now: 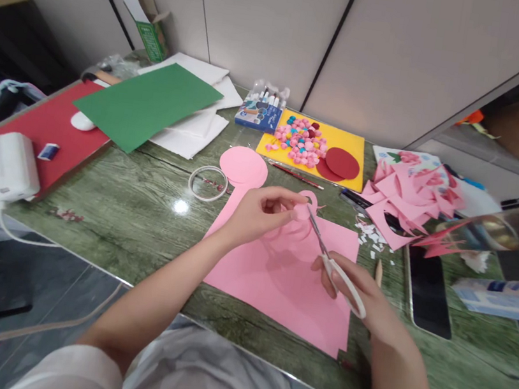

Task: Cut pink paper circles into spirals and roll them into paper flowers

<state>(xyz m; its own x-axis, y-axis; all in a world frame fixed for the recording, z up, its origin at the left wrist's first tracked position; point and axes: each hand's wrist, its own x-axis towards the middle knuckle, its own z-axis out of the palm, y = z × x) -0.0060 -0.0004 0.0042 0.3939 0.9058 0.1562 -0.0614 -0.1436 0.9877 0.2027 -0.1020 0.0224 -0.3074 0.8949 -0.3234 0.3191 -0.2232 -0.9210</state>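
Left hand (259,214): pink paper (303,212) pinched between fingertips. Right hand (360,286): fingers curled around scissors (325,255) at the paper's edge.

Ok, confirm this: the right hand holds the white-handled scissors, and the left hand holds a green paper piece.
Wrong colour: the head view shows the paper piece in the left hand is pink. The right hand does hold the white-handled scissors.
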